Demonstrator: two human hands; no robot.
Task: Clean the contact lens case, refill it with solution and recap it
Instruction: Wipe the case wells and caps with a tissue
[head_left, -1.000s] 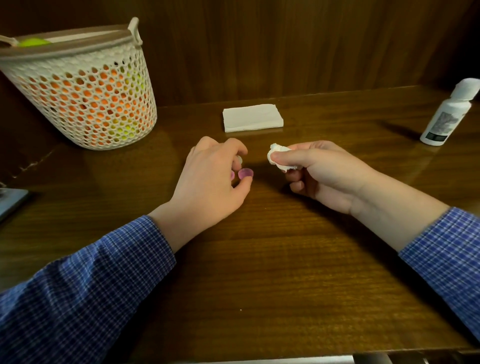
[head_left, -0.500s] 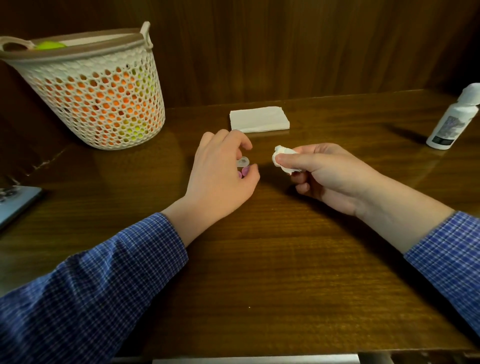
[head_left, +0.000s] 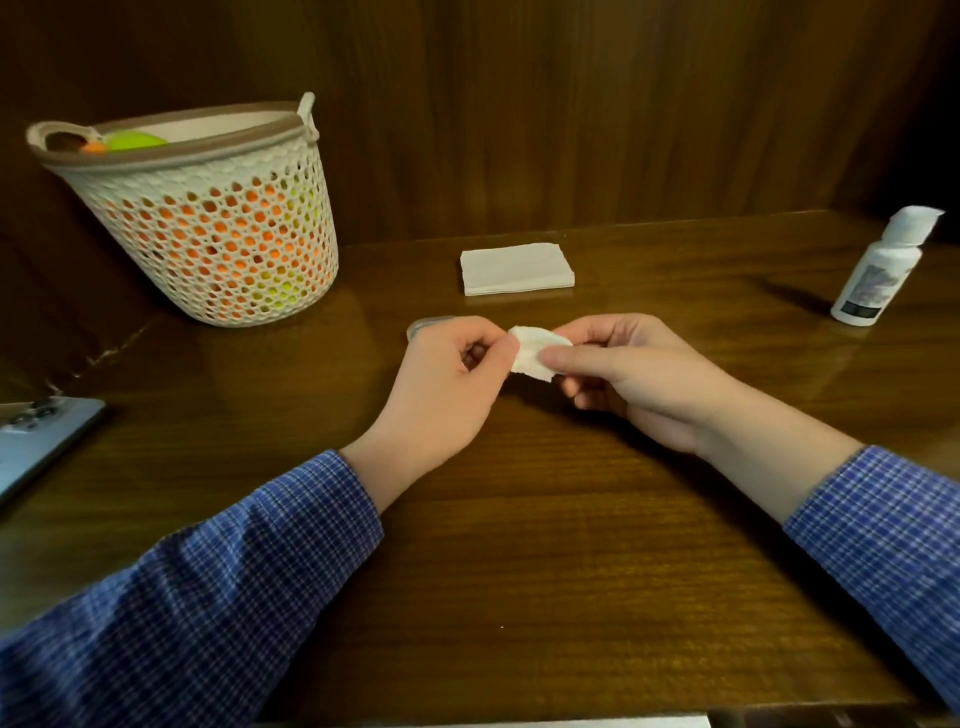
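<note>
Head view: both hands are held together near the middle of the tabletop (head_left: 519, 545). A small crumpled white tissue (head_left: 537, 353) is pinched by the right hand (head_left: 634, 374) between thumb and forefinger, and its left end touches the fingertips of the left hand (head_left: 447, 384). The left hand's fingers are curled in, but what's inside them can't be made out, so the lens case itself isn't really visible. One small greyish round thing (head_left: 428, 326), maybe a cap, is peeking out just behind the left hand's knuckles. One solution bottle (head_left: 878, 270) is stood by the far right edge, well apart from the hands. One folded stack of tissues (head_left: 517, 269) is laid toward the back edge, and one mesh basket (head_left: 208, 218) is parked at the far left corner.
</note>
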